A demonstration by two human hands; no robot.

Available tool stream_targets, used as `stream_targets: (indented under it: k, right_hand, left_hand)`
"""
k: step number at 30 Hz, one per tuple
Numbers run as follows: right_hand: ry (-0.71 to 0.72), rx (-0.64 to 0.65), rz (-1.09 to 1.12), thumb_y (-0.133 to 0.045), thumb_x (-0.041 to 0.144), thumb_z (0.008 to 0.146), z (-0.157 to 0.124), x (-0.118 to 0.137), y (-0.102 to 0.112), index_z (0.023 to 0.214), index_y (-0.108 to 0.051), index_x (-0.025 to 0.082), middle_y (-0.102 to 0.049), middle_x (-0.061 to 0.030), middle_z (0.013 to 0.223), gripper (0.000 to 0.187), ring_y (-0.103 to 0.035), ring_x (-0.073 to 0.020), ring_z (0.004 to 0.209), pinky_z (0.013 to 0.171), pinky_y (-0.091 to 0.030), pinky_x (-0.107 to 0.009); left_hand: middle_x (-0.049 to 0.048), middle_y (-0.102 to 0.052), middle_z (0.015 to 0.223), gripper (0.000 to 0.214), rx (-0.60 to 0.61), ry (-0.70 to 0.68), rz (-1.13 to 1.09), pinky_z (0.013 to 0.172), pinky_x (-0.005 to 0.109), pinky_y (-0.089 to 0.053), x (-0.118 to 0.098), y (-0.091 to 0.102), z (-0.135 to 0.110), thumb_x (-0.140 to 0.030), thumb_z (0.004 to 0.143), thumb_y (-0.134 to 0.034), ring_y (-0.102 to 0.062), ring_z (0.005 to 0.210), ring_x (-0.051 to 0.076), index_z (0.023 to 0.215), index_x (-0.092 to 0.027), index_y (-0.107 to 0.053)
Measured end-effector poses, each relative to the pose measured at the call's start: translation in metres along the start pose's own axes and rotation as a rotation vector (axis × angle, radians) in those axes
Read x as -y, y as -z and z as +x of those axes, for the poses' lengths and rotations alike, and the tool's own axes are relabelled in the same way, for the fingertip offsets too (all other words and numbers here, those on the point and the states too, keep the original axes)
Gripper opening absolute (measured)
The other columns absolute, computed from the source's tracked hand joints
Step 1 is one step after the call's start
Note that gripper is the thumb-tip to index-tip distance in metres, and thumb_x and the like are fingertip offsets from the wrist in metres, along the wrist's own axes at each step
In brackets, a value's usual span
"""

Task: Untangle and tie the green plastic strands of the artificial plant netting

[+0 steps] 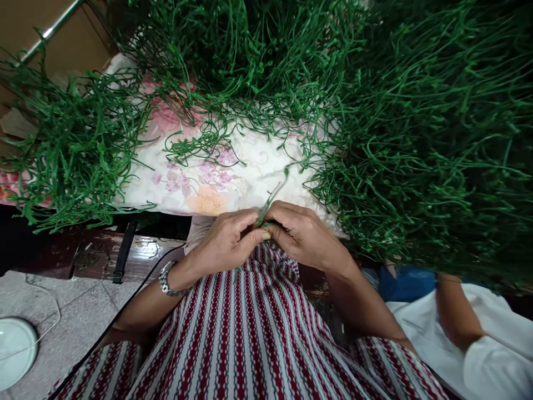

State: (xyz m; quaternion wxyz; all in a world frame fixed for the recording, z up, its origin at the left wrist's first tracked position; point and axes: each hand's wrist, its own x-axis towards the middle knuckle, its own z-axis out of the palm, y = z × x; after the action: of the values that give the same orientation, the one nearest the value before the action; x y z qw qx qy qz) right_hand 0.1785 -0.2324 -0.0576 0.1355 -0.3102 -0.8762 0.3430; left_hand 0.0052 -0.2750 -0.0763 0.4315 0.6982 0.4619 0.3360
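In the head view, a thin green plant-like stem [272, 195] with small branching ends sticks up from between my two hands, just over my lap. My left hand [231, 239] is closed, thumb and fingers pinching the stem. From the other side my right hand [306, 232] also pinches it, its fingertips touching those of the left. The part of the stem between the fingers is mostly hidden. Ahead of the hands, a few similar loose stems [200, 145] lie on a flowered cloth [258, 180].
Large heaps of green stems fill the right side [425, 139] and the back [250, 44]; a smaller pile [79, 150] lies at left. A co-worker's arm [458, 314] shows at lower right. A dark cable [141, 289] runs by my left arm, near a round white object [15, 353].
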Motion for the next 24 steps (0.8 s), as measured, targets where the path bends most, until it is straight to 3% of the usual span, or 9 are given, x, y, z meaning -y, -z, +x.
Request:
stream_targets:
  k: [4, 9, 11, 15, 20, 24]
  right_hand:
    - [0.084, 0.122, 0.029, -0.043, 0.019, 0.088, 0.0, 0.002, 0.004, 0.083, -0.054, 0.014, -0.054, -0.0027, 0.074, 0.013, -0.048, -0.0109, 0.067, 0.062, -0.037, -0.022]
    - [0.239, 0.298, 0.109, -0.042, 0.014, 0.086, 0.002, -0.004, 0.008, 0.077, -0.054, 0.015, -0.054, -0.0032, 0.076, 0.015, -0.049, -0.012, 0.072, 0.066, -0.04, -0.023]
    - [0.26, 0.335, 0.162, -0.041, 0.015, 0.086, 0.003, -0.009, 0.009, 0.081, -0.055, 0.016, -0.055, -0.0031, 0.077, 0.014, -0.05, -0.0118, 0.072, 0.066, -0.04, -0.023]
    - [0.123, 0.154, 0.309, -0.042, 0.023, 0.089, 0.006, -0.012, 0.003, 0.086, -0.052, 0.016, -0.055, -0.0033, 0.079, 0.014, -0.05, -0.011, 0.073, 0.067, -0.039, -0.024]
    - [-0.17, -0.117, 0.611, -0.037, 0.035, 0.091, 0.01, -0.001, -0.02, 0.086, -0.045, 0.018, -0.043, 0.0027, 0.066, 0.019, -0.04, -0.008, 0.059, 0.056, -0.035, -0.021]
    - [-0.272, -0.231, 0.713, -0.037, 0.047, 0.088, 0.009, 0.006, -0.035, 0.088, -0.043, 0.02, -0.039, 0.0022, 0.071, 0.028, -0.036, -0.0088, 0.061, 0.056, -0.033, -0.022]
  left_hand:
    - [-0.0042, -0.038, 0.059, 0.022, 0.21, 0.001, -0.148, 0.052, 0.02, -0.028, 0.005, 0.008, 0.001, -0.025, 0.085, -0.045, -0.034, 0.055, 0.007, 0.065, -0.015, -0.045]
    - [-0.0043, -0.029, 0.053, 0.032, 0.48, -0.048, -0.4, 0.048, 0.023, -0.023, 0.013, 0.022, 0.0, -0.024, 0.082, -0.048, -0.028, 0.049, 0.008, 0.054, -0.016, -0.035]
    - [-0.0037, -0.03, 0.053, 0.031, 0.516, 0.002, -0.486, 0.047, 0.024, -0.022, 0.015, 0.026, 0.0, -0.027, 0.082, -0.049, -0.028, 0.049, 0.008, 0.054, -0.016, -0.038]
    - [-0.0045, -0.031, 0.052, 0.028, 0.199, 0.16, -0.481, 0.044, 0.023, -0.019, 0.014, 0.021, 0.001, -0.03, 0.081, -0.052, -0.026, 0.048, 0.007, 0.059, -0.015, -0.045]
    - [-0.0052, -0.029, 0.053, 0.031, -0.186, 0.167, -0.422, 0.046, 0.022, -0.021, 0.011, 0.0, 0.002, -0.03, 0.08, -0.055, -0.025, 0.051, 0.007, 0.056, -0.015, -0.041]
    - [-0.0059, -0.025, 0.053, 0.034, -0.392, 0.185, -0.343, 0.045, 0.021, -0.02, 0.006, -0.013, 0.006, -0.027, 0.08, -0.055, -0.023, 0.05, 0.007, 0.055, -0.016, -0.035]
